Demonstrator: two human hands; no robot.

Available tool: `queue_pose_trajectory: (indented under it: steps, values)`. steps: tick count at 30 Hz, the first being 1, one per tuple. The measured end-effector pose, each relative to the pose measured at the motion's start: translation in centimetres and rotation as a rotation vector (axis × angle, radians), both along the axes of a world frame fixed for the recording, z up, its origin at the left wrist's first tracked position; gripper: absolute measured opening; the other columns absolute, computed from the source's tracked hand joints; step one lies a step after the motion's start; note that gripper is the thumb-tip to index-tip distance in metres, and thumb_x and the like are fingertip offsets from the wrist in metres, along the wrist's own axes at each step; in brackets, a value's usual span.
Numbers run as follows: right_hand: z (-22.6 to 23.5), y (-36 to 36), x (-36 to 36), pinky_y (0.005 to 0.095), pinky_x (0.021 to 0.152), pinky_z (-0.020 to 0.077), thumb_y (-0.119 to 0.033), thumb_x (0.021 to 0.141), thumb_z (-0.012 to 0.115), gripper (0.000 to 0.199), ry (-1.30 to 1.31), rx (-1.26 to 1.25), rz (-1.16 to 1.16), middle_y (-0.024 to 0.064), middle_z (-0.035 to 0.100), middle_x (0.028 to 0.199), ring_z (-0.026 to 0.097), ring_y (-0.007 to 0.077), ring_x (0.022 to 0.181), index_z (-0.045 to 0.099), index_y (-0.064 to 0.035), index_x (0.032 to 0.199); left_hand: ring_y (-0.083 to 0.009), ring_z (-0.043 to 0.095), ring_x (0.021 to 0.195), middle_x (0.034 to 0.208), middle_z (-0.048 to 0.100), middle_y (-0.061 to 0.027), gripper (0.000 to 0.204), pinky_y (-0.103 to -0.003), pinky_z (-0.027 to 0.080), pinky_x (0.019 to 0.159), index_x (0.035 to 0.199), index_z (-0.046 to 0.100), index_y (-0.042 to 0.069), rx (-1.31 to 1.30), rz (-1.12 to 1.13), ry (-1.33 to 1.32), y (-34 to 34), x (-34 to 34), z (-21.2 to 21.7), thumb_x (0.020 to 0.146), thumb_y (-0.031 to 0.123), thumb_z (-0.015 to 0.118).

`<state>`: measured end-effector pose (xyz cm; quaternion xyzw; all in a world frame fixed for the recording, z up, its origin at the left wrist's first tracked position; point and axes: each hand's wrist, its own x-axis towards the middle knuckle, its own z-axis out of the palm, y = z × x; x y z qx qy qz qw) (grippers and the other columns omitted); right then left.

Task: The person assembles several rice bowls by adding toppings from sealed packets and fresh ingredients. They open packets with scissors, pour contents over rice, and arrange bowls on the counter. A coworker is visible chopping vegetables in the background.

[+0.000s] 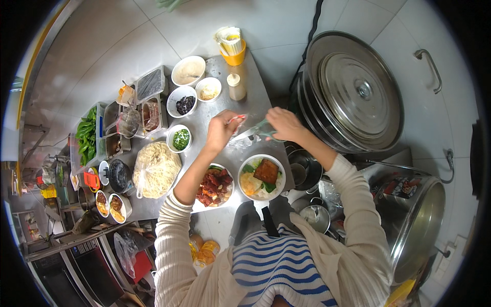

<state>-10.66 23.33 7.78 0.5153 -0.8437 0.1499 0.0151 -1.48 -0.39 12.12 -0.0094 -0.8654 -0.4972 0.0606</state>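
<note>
So I'm looking down at a steel tabletop and using the white noodle bowl with the brown slab on top as my anchor. My left hand is hovering just above-left of that bowl, fingers pinched together on something small with a bit of red on it, can't tell what exactly. My right hand is hanging right above the bowl, fingers clamped on a pair of metal tongs pointing toward the left hand. Just left of the bowl a plate of red braised meat is sitting, further left a big bag of raw noodles. Right of the bowl, a huge lidded steel pot is standing.
</note>
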Motion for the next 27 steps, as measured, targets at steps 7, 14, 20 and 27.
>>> queue_pose_trajectory:
  steps: [7, 14, 20, 27]
  values:
    - [-5.5, 3.3, -0.8, 0.0373, 0.082, 0.0466, -0.024, 0.063, 0.075, 0.044, -0.035, 0.167, -0.336, 0.0109, 0.051, 0.095, 0.052, 0.0281, 0.096, 0.052, -0.0018, 0.093, -0.0024, 0.050, 0.069, 0.078, 0.063, 0.0021, 0.008, -0.019, 0.041, 0.061, 0.088, 0.065, 0.001, 0.244, 0.133, -0.118, -2.6, 3.3, -0.8, 0.087, 0.009, 0.066]
    - [-8.3, -1.1, 1.6, 0.0388, 0.080, 0.0489, -0.016, 0.075, 0.065, 0.023, -0.095, -0.163, -0.220, 0.0124, 0.056, 0.098, 0.055, 0.0302, 0.097, 0.058, -0.0023, 0.093, -0.0219, 0.057, 0.080, 0.096, 0.061, -0.0076, 0.010, -0.032, 0.045, 0.078, 0.085, 0.070, 0.003, -0.241, -0.046, 0.198, -1.8, 6.5, 1.2, 0.076, 0.004, 0.072]
    - [-8.3, -5.0, 2.2, 0.0449, 0.067, 0.0456, -0.012, 0.082, 0.060, 0.014, -0.485, -0.353, -0.167, 0.0169, 0.058, 0.081, 0.059, 0.0377, 0.078, 0.055, -0.0003, 0.080, -0.0183, 0.057, 0.080, 0.109, 0.054, -0.0092, 0.018, -0.026, 0.047, 0.070, 0.089, 0.071, 0.005, -0.098, 0.025, -0.119, -1.8, 9.9, -0.2, 0.074, -0.004, 0.069]
    - [-9.9, -4.2, 3.3, 0.0460, 0.060, 0.0438, -0.010, 0.082, 0.060, 0.014, -0.458, -0.450, -0.204, 0.0173, 0.056, 0.076, 0.058, 0.0391, 0.073, 0.051, -0.0011, 0.076, -0.0222, 0.063, 0.078, 0.092, 0.062, -0.0145, 0.009, -0.032, 0.050, 0.069, 0.087, 0.068, 0.000, 0.039, 0.118, -0.209, -4.8, 8.6, -4.8, 0.078, 0.004, 0.069]
